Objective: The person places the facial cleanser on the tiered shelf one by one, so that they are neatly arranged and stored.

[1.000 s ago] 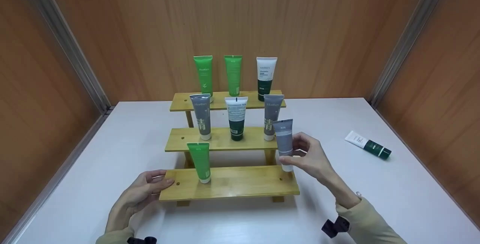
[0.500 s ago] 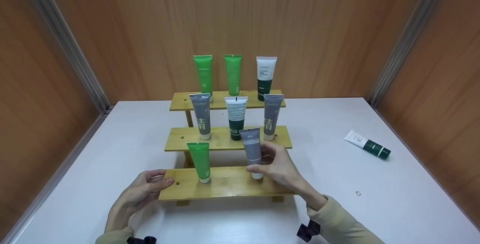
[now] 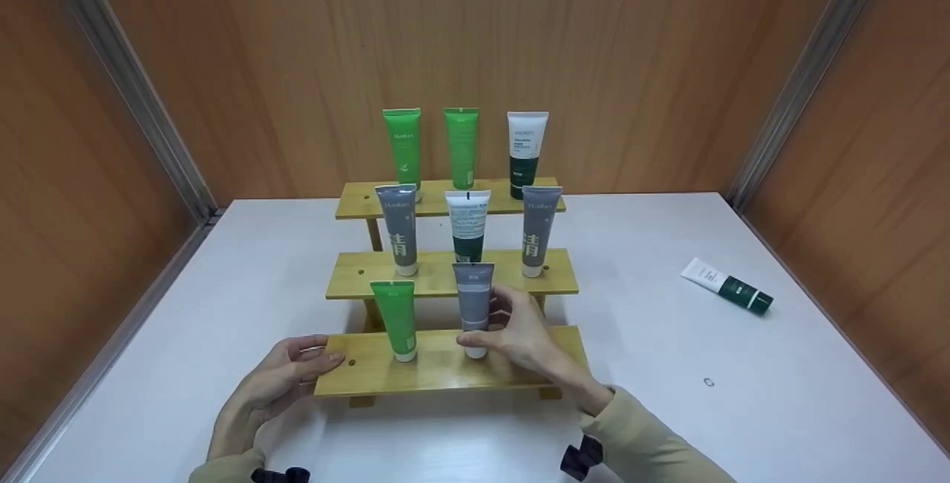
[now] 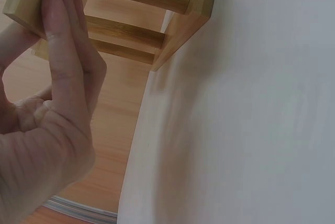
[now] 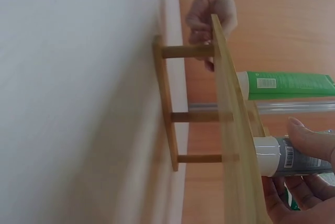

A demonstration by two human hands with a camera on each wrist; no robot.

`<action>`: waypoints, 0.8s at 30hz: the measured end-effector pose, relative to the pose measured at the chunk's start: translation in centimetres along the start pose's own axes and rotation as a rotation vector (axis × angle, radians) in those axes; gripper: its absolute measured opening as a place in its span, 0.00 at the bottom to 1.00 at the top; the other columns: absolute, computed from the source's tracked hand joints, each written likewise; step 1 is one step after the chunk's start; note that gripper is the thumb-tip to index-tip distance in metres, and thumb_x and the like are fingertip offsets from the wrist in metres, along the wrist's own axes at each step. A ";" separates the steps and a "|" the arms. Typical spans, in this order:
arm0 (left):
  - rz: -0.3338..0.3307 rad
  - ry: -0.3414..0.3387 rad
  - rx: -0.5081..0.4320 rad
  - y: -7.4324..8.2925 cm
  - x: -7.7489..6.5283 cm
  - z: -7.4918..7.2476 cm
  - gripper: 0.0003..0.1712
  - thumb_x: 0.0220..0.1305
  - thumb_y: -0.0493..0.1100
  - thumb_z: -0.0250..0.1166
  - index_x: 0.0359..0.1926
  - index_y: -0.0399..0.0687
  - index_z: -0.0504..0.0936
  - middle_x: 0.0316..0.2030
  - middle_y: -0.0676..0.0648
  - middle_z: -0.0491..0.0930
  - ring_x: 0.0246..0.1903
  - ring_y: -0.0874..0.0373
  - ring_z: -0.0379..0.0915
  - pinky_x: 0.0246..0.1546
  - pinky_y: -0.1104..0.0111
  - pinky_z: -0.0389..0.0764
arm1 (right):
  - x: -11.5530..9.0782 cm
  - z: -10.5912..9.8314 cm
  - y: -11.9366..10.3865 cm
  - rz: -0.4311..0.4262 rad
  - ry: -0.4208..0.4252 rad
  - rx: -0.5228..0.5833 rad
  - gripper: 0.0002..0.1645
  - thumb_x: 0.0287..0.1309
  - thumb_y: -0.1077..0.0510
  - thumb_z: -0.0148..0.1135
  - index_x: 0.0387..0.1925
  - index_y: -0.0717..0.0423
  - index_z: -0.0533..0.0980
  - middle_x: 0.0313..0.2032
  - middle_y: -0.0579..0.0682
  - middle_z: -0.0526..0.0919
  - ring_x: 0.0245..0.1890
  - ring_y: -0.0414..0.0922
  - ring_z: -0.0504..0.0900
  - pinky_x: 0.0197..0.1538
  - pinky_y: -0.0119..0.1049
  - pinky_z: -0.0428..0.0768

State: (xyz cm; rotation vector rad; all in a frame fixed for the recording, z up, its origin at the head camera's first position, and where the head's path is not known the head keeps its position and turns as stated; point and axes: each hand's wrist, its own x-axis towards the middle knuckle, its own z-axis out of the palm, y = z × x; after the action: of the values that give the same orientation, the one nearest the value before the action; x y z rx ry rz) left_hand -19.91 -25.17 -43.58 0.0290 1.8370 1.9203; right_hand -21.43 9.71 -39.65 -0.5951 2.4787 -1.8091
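My right hand pinches a grey tube near its white cap, thumb in front and fingers behind. The tube is upright, cap down, at the middle of the lowest shelf; in the right wrist view its cap appears to meet the board. Left of it on that shelf stands a green tube. My left hand pinches the left end of the wooden three-tier stand, thumb on top and fingers underneath, as the left wrist view also shows.
The middle shelf bears two grey tubes with a white-and-dark-green tube between. On top stand two green tubes and a white-and-green one. Another white-and-green tube lies at right, near a small ring. Wooden panels enclose the table.
My right hand has carried the grey tube leftward and slightly down, from the lowest shelf's right end to its middle. The left hand has stayed on the stand.
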 end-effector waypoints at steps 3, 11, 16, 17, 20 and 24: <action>0.004 -0.002 -0.007 0.0 0.0 0.0 0.39 0.68 0.40 0.66 0.69 0.23 0.56 0.44 0.52 0.85 0.44 0.62 0.85 0.48 0.70 0.86 | 0.1 0.2 0.0 0.009 -0.002 0.006 0.36 0.45 0.61 0.81 0.57 0.65 0.76 0.48 0.62 0.84 0.47 0.54 0.84 0.56 0.51 0.84; -0.015 0.013 -0.006 0.0 0.1 0.0 0.40 0.68 0.41 0.66 0.69 0.24 0.57 0.44 0.52 0.85 0.44 0.62 0.85 0.48 0.70 0.87 | 0.1 0.4 0.1 -0.013 -0.007 0.022 0.36 0.44 0.62 0.80 0.56 0.65 0.76 0.48 0.63 0.84 0.48 0.56 0.84 0.56 0.49 0.85; -0.029 0.032 0.000 0.0 0.1 0.1 0.44 0.68 0.41 0.67 0.71 0.23 0.52 0.45 0.51 0.84 0.45 0.62 0.84 0.49 0.70 0.86 | 0.0 0.5 0.1 -0.037 -0.016 0.030 0.36 0.44 0.63 0.80 0.56 0.65 0.75 0.48 0.63 0.84 0.47 0.53 0.85 0.56 0.50 0.85; -0.031 0.035 0.002 0.0 0.1 0.1 0.45 0.68 0.41 0.67 0.72 0.23 0.52 0.46 0.51 0.84 0.45 0.62 0.85 0.49 0.70 0.86 | 0.0 0.5 0.1 -0.040 -0.017 0.029 0.36 0.44 0.63 0.80 0.56 0.65 0.75 0.48 0.63 0.84 0.47 0.53 0.85 0.56 0.50 0.85; -0.035 0.043 0.006 0.0 0.1 0.1 0.45 0.68 0.42 0.67 0.72 0.23 0.51 0.46 0.51 0.84 0.44 0.62 0.85 0.49 0.70 0.86 | 0.0 0.5 0.2 -0.045 -0.020 0.027 0.36 0.45 0.64 0.80 0.57 0.65 0.75 0.48 0.64 0.84 0.48 0.53 0.85 0.55 0.48 0.85; -0.032 0.041 0.004 0.0 0.1 0.1 0.46 0.68 0.41 0.67 0.72 0.22 0.50 0.45 0.51 0.84 0.44 0.62 0.85 0.48 0.70 0.87 | -0.1 0.6 0.3 -0.048 -0.023 0.004 0.38 0.44 0.63 0.80 0.59 0.65 0.74 0.49 0.63 0.84 0.48 0.52 0.84 0.55 0.44 0.85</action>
State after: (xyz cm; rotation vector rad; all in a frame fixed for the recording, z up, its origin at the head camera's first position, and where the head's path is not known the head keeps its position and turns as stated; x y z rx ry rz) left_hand -19.93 -25.08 -43.63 -0.0381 1.8562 1.9089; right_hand -21.32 9.27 -40.12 -0.6761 2.4663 -1.8128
